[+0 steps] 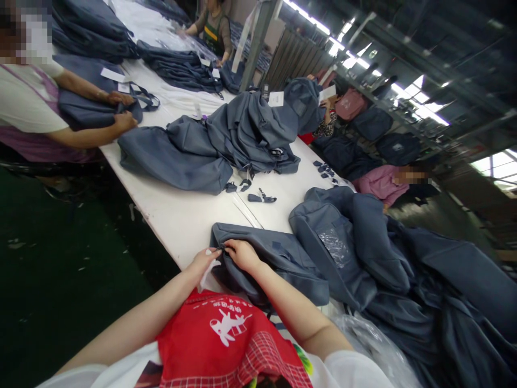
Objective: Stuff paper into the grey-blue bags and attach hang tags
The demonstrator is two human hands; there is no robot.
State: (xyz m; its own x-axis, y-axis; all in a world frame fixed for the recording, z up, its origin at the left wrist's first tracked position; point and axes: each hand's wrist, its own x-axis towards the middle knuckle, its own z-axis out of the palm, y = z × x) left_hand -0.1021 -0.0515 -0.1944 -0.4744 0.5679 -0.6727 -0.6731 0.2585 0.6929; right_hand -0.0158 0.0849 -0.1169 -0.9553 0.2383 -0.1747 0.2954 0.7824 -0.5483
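A blue-grey fabric bag (278, 248) lies on its side on the white table in front of me. At its left end my left hand (204, 264) and my right hand (242, 254) meet, fingers closed in a pinch. Between the fingertips is a small dark piece (221, 247) at the bag's edge; its exact kind cannot be made out. Something white and thin (210, 275) hangs below my left hand. The bag's lower side is partly covered by my right forearm.
More blue-grey bags (355, 237) are heaped on my right, beside clear plastic (375, 339). Another bag pile (226, 134) lies farther up the white table (177, 226), near small strap pieces (262, 198). A co-worker (36, 108) handles a bag at the left; other people work beyond.
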